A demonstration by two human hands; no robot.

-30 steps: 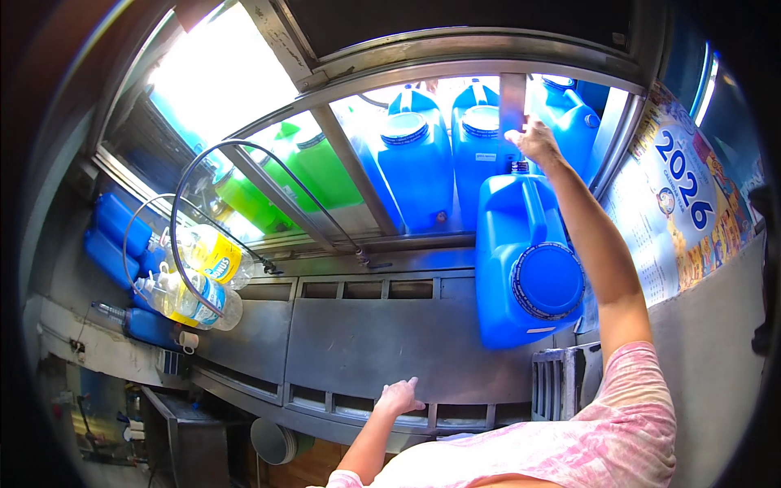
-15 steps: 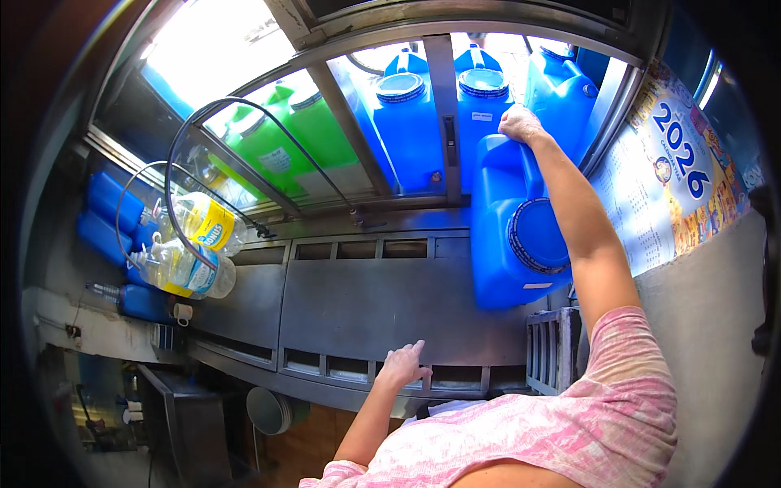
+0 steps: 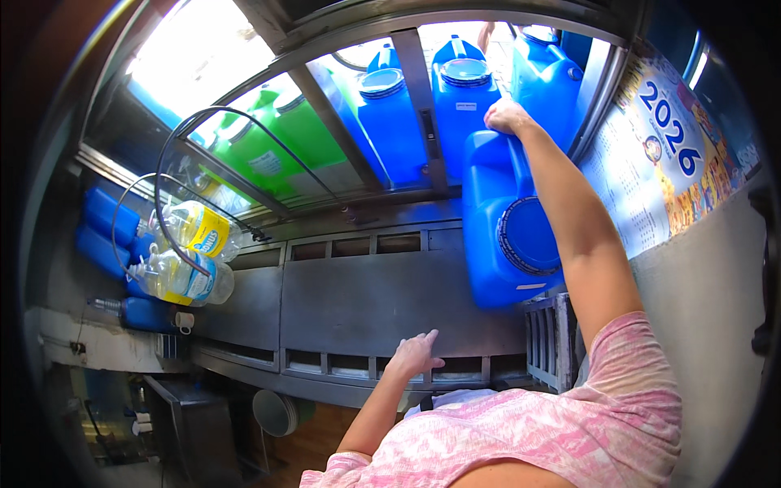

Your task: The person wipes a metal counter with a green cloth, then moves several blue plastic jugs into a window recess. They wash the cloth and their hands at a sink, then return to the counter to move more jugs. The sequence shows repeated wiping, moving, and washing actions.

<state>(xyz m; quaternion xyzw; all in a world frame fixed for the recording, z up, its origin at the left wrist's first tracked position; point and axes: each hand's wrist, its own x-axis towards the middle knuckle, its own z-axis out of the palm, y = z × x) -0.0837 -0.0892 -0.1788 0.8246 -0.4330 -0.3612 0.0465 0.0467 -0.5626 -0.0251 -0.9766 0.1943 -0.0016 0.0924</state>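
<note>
A large blue plastic jug (image 3: 488, 244) with a round ridged screw lid (image 3: 530, 236) stands at the right end of the metal counter (image 3: 366, 305). My right hand (image 3: 508, 116) is closed around the top end of its handle, and my forearm passes over the jug's right side. Over the counter's front edge, above its slots, my left hand (image 3: 413, 355) hovers with fingers apart and holds nothing. Behind the held jug, past the window frame, a labelled blue jug (image 3: 468, 106) stands close to my right hand.
Green jugs (image 3: 260, 159) and more blue jugs (image 3: 390, 130) stand beyond the window. Clear bottles (image 3: 183, 272) crowd the counter's left end, under a looping dark hose (image 3: 159, 183). A calendar (image 3: 643, 163) hangs on the right wall. Below the counter sits a round pail (image 3: 275, 412).
My left hand has shifted a little right and away from me over the counter's edge. My right hand keeps its grip on the jug's handle. The whole view has turned slightly.
</note>
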